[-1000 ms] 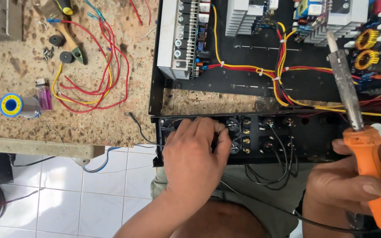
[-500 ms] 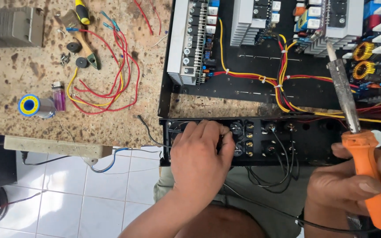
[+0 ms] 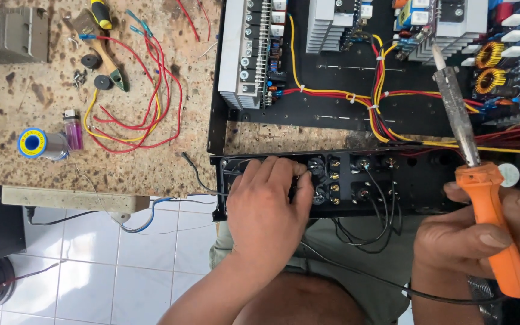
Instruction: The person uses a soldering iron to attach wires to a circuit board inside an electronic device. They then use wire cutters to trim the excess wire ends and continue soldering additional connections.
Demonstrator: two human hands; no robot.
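Left hand (image 3: 269, 213) lay over the rear face of the black connector panel (image 3: 362, 180), at the near edge of the open amplifier chassis (image 3: 344, 114). Fingers curled down onto the sockets at the panel's left end; whether they pinched anything could not be told, since the palm hid the contact.

Right hand (image 3: 482, 238) was wrapped closed around the orange handle of the soldering iron (image 3: 473, 180). Shaft pointed up and away, tip raised above the panel and over the wiring, touching nothing. Black cord ran from the handle's base across the lap.

Handling, as judged: the iron looked light and stiff, its metal shaft likely hot, so the only safe hold was the orange grip, as taken. The panel appeared rigid sheet metal with thin black leads (image 3: 362, 222) looping below it; those leads and the solder lugs seemed fragile, so steadying belonged on the panel's body, not on the wires.

On the speckled surface (image 3: 151, 168), well apart to the left: solder spool (image 3: 33, 143) just beside a small purple lighter (image 3: 72, 129), loose red and yellow wires (image 3: 145, 114), a yellow-handled screwdriver (image 3: 100, 13). No containers in view.
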